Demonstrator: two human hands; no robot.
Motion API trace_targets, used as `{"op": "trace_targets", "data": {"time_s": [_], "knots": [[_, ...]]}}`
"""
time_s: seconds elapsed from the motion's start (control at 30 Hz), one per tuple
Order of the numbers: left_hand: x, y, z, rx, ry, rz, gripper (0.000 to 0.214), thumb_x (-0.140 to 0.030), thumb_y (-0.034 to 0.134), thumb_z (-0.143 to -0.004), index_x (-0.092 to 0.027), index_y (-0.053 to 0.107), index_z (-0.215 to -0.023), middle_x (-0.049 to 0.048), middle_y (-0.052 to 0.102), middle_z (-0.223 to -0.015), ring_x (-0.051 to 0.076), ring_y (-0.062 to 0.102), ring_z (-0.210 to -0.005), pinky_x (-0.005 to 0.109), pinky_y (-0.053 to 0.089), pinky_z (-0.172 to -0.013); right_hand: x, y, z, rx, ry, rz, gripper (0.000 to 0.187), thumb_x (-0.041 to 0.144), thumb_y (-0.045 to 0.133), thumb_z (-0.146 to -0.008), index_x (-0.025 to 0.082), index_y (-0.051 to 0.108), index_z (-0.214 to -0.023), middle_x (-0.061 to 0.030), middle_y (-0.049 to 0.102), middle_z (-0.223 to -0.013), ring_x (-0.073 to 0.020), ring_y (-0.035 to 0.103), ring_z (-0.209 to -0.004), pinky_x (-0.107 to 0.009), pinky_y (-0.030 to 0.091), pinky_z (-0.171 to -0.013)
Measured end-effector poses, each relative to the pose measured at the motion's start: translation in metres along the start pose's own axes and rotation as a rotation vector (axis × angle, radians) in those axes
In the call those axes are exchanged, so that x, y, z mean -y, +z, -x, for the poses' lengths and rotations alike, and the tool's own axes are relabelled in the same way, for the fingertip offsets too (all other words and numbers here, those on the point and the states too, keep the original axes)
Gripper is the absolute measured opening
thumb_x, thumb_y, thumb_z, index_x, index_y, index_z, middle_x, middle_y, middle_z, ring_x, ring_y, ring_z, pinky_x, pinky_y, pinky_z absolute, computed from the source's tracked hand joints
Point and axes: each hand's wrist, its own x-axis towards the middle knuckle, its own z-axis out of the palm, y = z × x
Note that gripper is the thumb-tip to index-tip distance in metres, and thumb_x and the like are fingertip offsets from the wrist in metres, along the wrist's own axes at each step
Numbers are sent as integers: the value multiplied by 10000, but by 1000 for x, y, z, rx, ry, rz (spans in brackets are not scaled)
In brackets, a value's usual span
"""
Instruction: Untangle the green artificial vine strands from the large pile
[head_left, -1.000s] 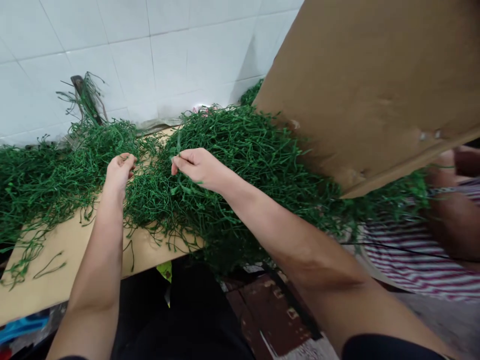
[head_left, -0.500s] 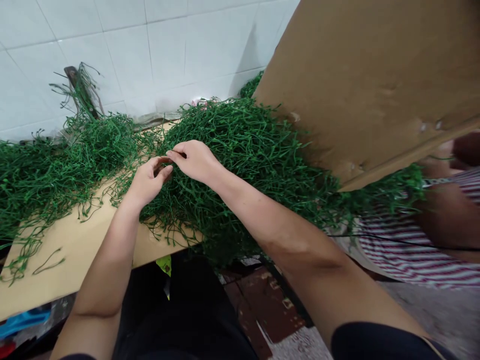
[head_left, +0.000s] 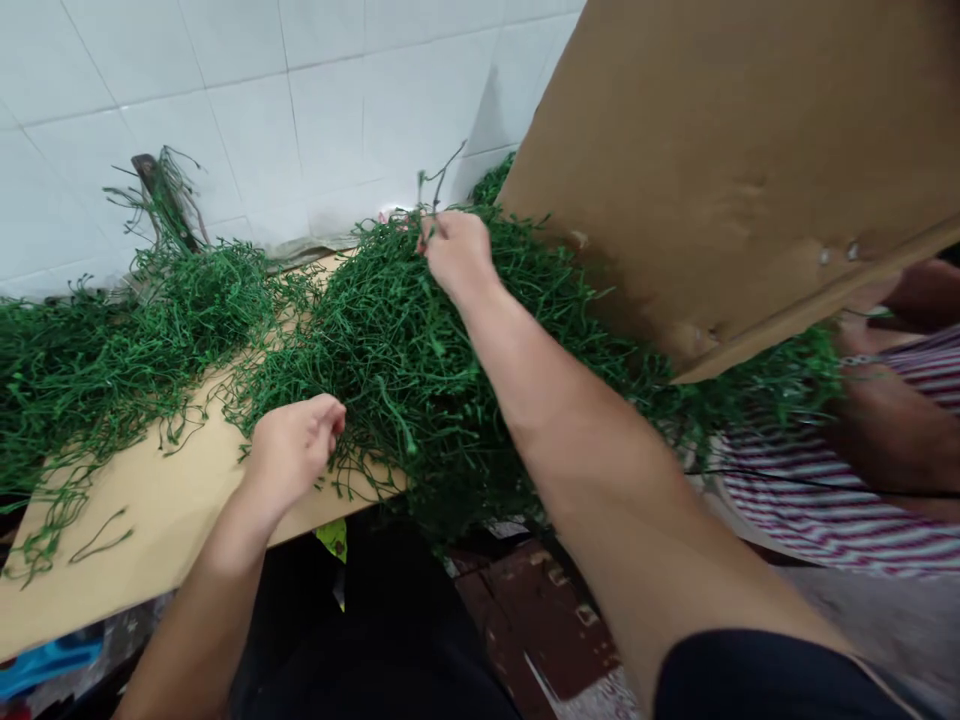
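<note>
A big tangle of thin green plastic stems (head_left: 420, 340) lies heaped on a tan board (head_left: 157, 500). My right hand (head_left: 454, 250) is raised over the far part of the heap, fingers pinched on one green stem that sticks up above it. My left hand (head_left: 296, 450) is low at the heap's near edge, fingers curled closed on stems there. A second, flatter pile of green stems (head_left: 97, 350) spreads over the board's left side.
A large brown cardboard sheet (head_left: 720, 160) leans over the heap at the right. Under it another person in a striped garment (head_left: 840, 490) sits close by. A white tiled wall (head_left: 262, 110) stands behind. Dark floor shows below the board's edge.
My hands were together at the middle of the heap. The right hand has since risen toward the wall, drawing a stem up, while the left hand has dropped back to the near edge.
</note>
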Motion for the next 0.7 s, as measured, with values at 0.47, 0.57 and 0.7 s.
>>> {"op": "trace_targets", "data": {"time_s": [0.47,0.57,0.7], "knots": [[2,0,-57,-306,122,595,310,-307,548,-782,-156,605,-1046,51,653,-876,154,592,-794,283,464,-771,53,4,38,347,-372,-133,307,263,492,-863,149,482,-578,14,392,-565,-81,329,-592,-256,283,-619],[-3,8,-58,-240,62,575,208,-296,534,-800,-147,638,-901,-12,547,-593,115,496,-569,241,397,-585,52,3,36,323,-331,-145,311,253,465,-876,149,471,-583,11,409,-571,-83,349,-599,-251,286,-620],[-4,11,-57,-137,29,449,232,-246,470,-823,-162,590,-643,-39,413,-486,92,373,-469,246,293,-507,49,6,33,296,-259,-141,313,246,433,-892,156,474,-595,-4,454,-582,-97,399,-611,-249,310,-620]]}}
